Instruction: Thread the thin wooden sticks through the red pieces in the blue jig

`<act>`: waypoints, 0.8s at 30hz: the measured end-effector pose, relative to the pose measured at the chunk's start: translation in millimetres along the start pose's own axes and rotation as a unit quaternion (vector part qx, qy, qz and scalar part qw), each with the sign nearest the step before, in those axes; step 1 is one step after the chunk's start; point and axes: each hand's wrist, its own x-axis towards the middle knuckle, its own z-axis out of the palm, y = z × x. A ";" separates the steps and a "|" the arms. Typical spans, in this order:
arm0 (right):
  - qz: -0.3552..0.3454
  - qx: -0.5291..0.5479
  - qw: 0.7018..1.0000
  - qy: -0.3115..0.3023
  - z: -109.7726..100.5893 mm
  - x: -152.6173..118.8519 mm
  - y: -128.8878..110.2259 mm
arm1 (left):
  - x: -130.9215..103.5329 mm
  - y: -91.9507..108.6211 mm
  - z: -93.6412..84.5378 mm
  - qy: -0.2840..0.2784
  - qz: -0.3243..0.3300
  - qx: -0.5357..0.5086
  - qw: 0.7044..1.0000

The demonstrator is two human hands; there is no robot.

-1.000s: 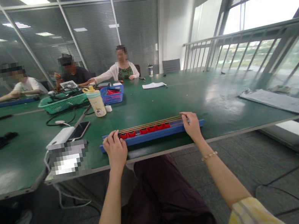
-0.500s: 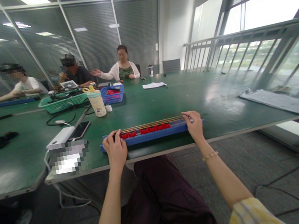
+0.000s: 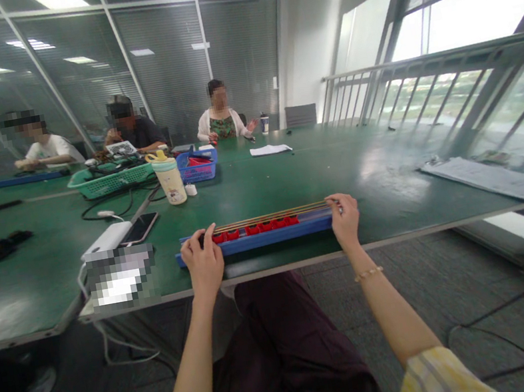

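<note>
Gripping both ends of the long blue plastic tray (image 3: 269,236) with curled left hand (image 3: 203,265) and right hand (image 3: 346,219), red clips (image 3: 255,228) between.

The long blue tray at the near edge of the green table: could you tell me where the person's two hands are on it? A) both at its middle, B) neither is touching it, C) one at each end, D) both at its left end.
C: the left hand rests on the left end of the blue tray and the right hand grips its right end, with the red pieces between them.
</note>
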 end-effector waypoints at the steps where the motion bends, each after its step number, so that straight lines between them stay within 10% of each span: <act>1: 0.006 0.003 1.000 0.003 -0.6 0.0 0.2 | -0.2 0.1 -0.7 -0.004 0.000 0.000 1.000; 24: 0.055 -0.021 0.998 0.033 -1.3 -0.8 6.8 | -1.1 0.1 -2.9 -0.017 -0.003 -0.005 1.000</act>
